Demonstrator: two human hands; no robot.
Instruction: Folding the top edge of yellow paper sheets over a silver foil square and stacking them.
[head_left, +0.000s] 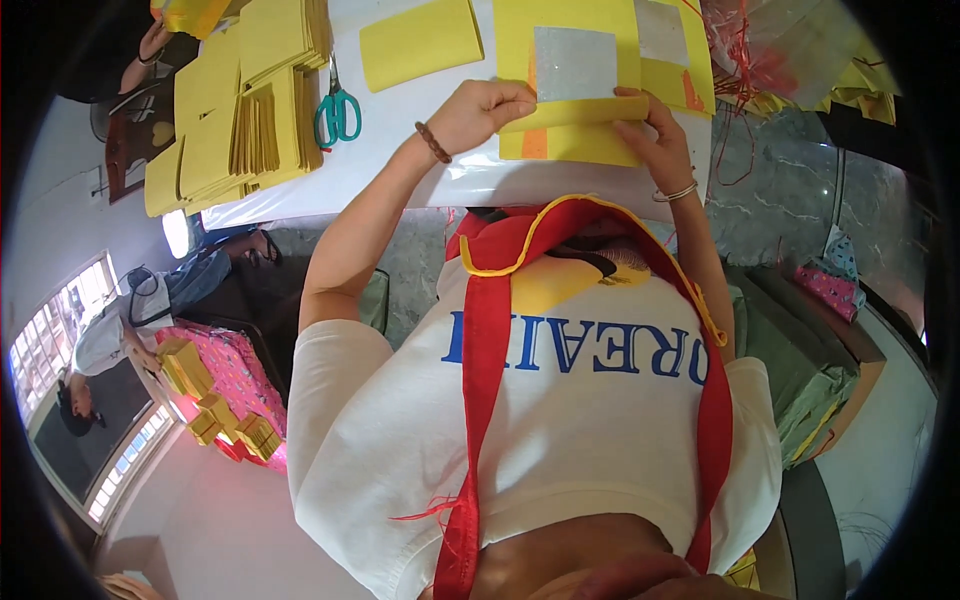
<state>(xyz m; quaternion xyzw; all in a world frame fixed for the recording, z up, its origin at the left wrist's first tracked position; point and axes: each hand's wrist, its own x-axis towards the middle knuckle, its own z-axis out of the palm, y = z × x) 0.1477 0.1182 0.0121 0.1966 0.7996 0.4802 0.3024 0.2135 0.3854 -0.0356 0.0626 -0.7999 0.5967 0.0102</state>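
Observation:
A yellow paper sheet (515, 45) with a silver square (575, 62) and an orange strip lies at the table's near edge. Its near part is turned up into a flattened fold (575, 112). My left hand (492, 108) is closed, pinching the fold's left end between thumb and fingers. At the right end, my right hand (660, 138) grips the fold, thumb below and fingers above. More yellow paper with orange marks shows under the fold. Another silver square (661, 32) lies on yellow paper beyond my right hand.
Teal-handled scissors (338, 118) lie left of my hands, beside stacked yellow paper bundles (215, 110). A folded yellow sheet (420, 45) rests on the white table (400, 130). Red strings and clear plastic (775, 45) are at far right. Another person's hand (152, 42) holds yellow paper at far left.

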